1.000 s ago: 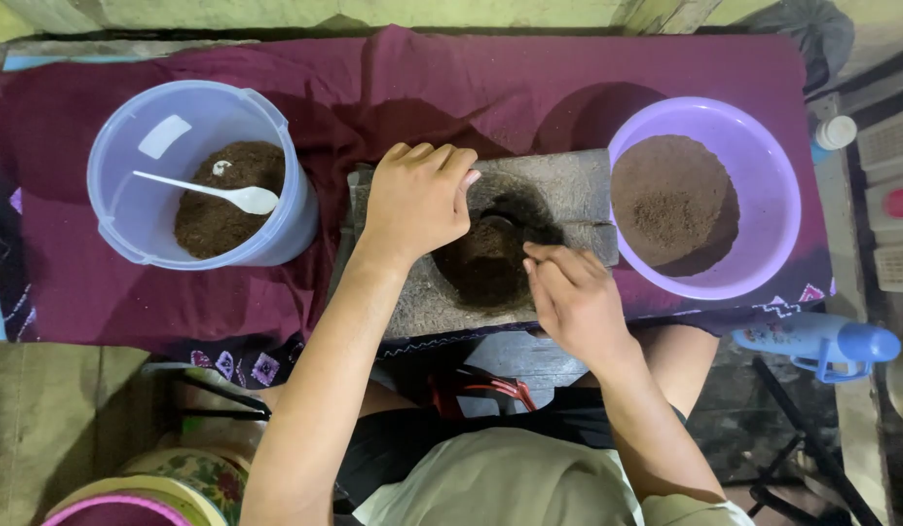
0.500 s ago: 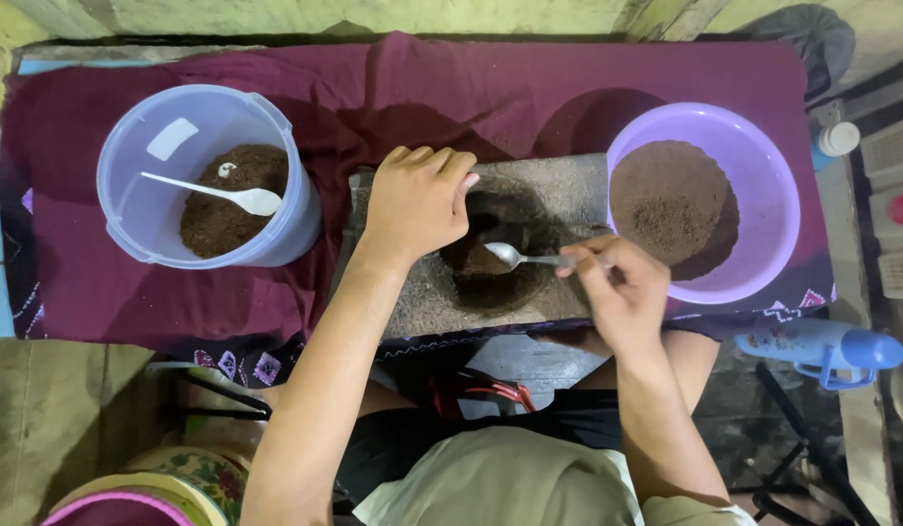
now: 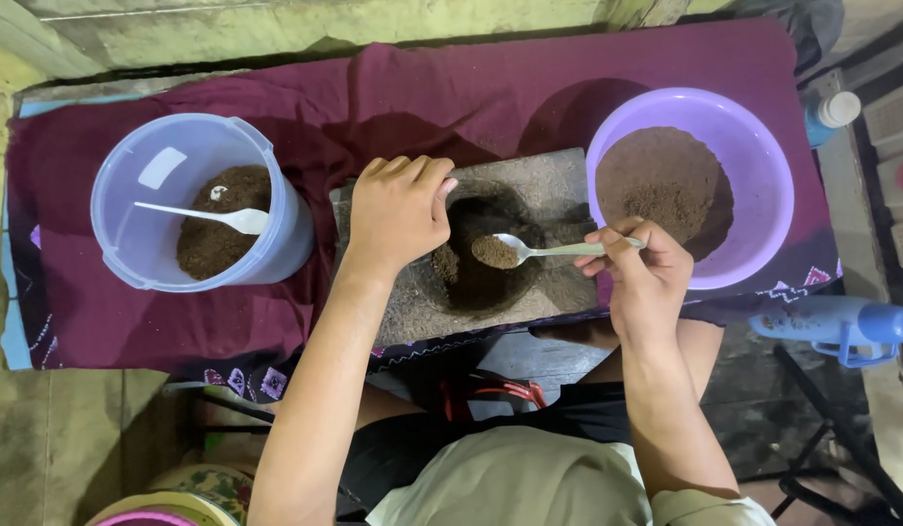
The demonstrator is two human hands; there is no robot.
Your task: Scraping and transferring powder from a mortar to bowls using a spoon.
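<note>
Your right hand [image 3: 646,278] has its fingers pinched together on the far end of a slim metal spoon [image 3: 553,250], and the bowl of that spoon, heaped with brown powder, hangs over the dark hollow [image 3: 480,258] in the grey stone slab [image 3: 529,190] at the middle of the desk. Your left hand [image 3: 398,209] lies at nine o'clock of the hollow, fingers curled together over the slab's edge and pressing on the stone, closed around nothing.

The spoon looks stiff and light, but its load is loose and dry, so it will likely spill at any tilt; a hold well back on the handle, as you have it, keeps the bowl level. The slab looks heavy and rough and should stay put under your palm.

At three o'clock of the slab stands a purple basin [image 3: 763,146] holding a mound of the same brown powder. At nine o'clock sits a pale blue plastic tub [image 3: 149,166] with darker powder and a white plastic spoon [image 3: 203,216] resting in it. All stand on a maroon cloth [image 3: 393,88].
</note>
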